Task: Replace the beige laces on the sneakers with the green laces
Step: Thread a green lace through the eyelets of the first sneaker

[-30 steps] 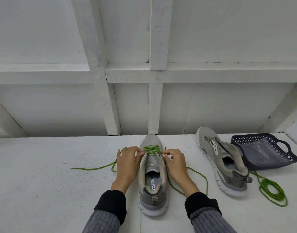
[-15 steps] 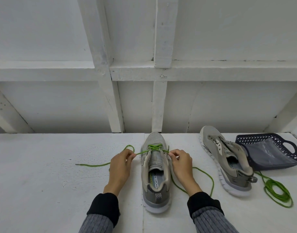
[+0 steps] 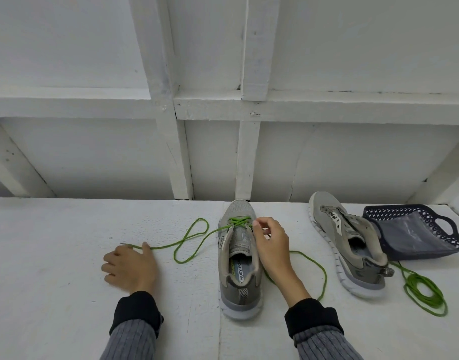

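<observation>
Scene: a person seated at a white painted wooden surface (image 3: pixel 67 294) relaces a pair of grey mesh sneakers.
Shoe in hand: the nearer grey sneaker (image 3: pixel 240 258) stands toe away, with a bright green cord lace (image 3: pixel 186 241) crossed through only its lowest eyelets near the toe.
Left hand (image 3: pixel 131 267): rests on the surface well to the left of the shoe, fingers loosely curled, thumb and fingers touching the lace's free end; whether it pinches the cord cannot be told.
Right hand (image 3: pixel 271 246): fingertips pinch at the shoe's right eyelet row, beside the green crossings.
Done: first rows threaded, by the look of it.
Left: the upper eyelets, then the second grey sneaker (image 3: pixel 350 245), lying unlaced to the right, a coiled green lace (image 3: pixel 425 294) just beside it.
Nearby: a dark blue perforated plastic basket (image 3: pixel 415 229), tipped behind that shoe.
Room: white boarded wall with timber framing.
</observation>
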A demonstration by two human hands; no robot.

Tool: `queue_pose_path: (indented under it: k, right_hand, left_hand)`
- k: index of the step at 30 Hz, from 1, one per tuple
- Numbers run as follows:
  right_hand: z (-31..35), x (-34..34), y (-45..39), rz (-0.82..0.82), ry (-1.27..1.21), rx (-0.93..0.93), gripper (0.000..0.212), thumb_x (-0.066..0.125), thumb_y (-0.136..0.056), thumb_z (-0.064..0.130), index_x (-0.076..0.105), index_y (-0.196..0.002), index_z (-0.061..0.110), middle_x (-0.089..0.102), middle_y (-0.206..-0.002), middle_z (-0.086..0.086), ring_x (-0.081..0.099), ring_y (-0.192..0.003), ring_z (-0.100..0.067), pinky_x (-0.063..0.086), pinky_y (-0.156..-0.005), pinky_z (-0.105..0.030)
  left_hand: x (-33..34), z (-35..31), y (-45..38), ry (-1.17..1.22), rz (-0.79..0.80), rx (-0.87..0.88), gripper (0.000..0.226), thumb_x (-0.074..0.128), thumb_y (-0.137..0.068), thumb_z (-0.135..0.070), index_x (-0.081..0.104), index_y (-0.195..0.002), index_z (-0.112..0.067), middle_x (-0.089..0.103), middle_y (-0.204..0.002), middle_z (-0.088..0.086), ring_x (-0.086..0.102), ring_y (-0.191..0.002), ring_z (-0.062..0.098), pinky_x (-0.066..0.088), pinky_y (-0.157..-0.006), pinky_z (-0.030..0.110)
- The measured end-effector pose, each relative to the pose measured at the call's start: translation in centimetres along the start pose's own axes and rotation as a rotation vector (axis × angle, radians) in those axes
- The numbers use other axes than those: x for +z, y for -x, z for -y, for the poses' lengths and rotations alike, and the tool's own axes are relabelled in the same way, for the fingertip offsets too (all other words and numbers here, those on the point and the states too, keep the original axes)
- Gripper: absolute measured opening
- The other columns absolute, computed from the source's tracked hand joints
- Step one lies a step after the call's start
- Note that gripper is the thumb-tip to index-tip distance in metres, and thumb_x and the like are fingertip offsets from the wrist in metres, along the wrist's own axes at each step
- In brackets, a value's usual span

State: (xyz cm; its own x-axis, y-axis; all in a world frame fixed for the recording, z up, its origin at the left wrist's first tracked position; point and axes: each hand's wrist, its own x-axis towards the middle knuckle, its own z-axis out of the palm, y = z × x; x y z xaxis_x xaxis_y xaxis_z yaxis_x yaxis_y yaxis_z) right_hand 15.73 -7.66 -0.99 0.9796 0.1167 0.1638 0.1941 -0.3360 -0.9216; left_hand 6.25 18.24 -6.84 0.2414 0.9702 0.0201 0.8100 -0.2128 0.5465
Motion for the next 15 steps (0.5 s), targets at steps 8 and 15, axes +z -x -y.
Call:
queue_pose_path:
  k: [8,15]
  right_hand:
    - [-0.2,0.0,1.2,0.076,0.01,0.021,0.018,0.062,-0.09,0.036,0.061,-0.105,0.026,0.059,-0.102,0.009,0.054,-0.092,-0.008,0.049,-0.08,-0.026]
    - [-0.7,0.3,1.1,0.042,0.02,0.047,0.025,0.066,-0.089,0.028,0.067,-0.111,0.017,0.065,-0.1,0.004,0.058,-0.09,-0.002,0.043,-0.073,-0.006]
  left_hand:
    - [-0.3,-3.3,1.8,0.53,0.29,0.314,0.01,0.054,-0.097,-0.009,0.062,-0.098,-0.004,0.063,-0.097,0.009,0.06,-0.097,0.033,0.044,-0.075,0.03]
    - [-2.5,-10.5,6.9,0.749,0.673,0.634,0.028,0.052,-0.097,-0.005,0.066,-0.106,-0.027,0.07,-0.097,-0.007,0.064,-0.08,0.006,0.053,-0.069,0.017]
